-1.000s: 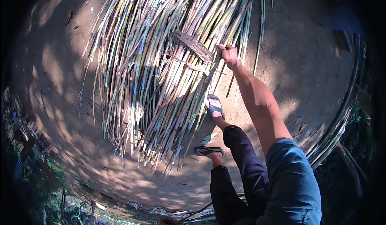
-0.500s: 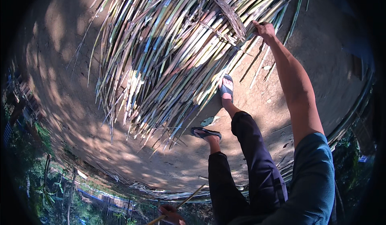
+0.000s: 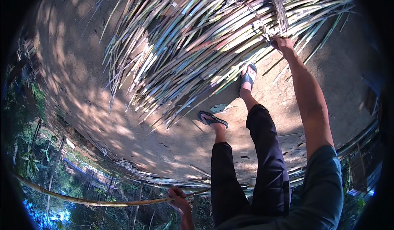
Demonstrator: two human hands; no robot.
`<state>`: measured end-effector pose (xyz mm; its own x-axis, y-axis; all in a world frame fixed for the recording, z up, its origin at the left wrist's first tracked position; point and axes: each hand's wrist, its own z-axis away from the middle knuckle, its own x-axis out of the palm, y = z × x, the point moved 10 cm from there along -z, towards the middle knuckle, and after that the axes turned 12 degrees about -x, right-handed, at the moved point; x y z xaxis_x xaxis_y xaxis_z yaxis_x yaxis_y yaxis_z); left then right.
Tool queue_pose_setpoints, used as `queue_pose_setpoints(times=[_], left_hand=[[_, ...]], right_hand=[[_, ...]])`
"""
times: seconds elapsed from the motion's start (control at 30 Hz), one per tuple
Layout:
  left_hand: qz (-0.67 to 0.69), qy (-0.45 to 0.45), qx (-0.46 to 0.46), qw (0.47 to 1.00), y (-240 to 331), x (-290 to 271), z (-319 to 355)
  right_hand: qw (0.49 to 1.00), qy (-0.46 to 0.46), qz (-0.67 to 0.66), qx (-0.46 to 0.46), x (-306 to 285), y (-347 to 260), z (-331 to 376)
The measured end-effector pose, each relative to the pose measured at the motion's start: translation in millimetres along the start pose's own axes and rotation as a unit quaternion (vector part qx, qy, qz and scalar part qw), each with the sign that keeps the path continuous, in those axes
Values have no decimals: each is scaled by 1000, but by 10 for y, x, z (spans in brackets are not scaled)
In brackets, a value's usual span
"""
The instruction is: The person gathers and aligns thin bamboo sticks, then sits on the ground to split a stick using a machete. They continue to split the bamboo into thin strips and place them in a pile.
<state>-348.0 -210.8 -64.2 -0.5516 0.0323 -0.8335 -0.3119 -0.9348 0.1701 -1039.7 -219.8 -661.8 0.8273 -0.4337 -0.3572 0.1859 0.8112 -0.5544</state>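
Observation:
A long yellowish cane [image 3: 119, 203] stretches across the lower left, with my left hand [image 3: 177, 199] closed around it near one end. My right arm reaches out to the edge of a large heap of long, thin canes [image 3: 197, 53] on the ground. There my right hand [image 3: 284, 45] has its fingers curled at the lower end of a dry brown sheath-like strip [image 3: 278, 10] that lies across the heap. What those fingers grip, if anything, is hidden.
My sandalled feet [image 3: 247, 80] stand on bare earth [image 3: 266, 119] beside the heap. A flat pale-green piece [image 3: 219, 107] lies between them. Loose canes [image 3: 324, 39] stick out at the right. More poles [image 3: 197, 184] line the ground's edge, with greenery beyond.
My right hand has come in against the lower end of the brown strip. My left hand has risen further into view, showing much more of its cane. The whole view has shifted and turned.

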Motion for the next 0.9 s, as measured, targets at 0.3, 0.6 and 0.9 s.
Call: queue_pose_setpoints(times=[0.3, 0.6, 0.9], left_hand=[[83, 16, -42, 995, -590, -155, -44], [43, 72, -29, 996, -1129, -986, -499], [171, 97, -34, 980, -2865, -2174, -2301]], right_hand=[[956, -17, 289, -42, 510, -525, 529], [893, 139, 225, -364, 1287, -751, 1657], [891, -113, 322, -299, 3146, 544, 3807]])
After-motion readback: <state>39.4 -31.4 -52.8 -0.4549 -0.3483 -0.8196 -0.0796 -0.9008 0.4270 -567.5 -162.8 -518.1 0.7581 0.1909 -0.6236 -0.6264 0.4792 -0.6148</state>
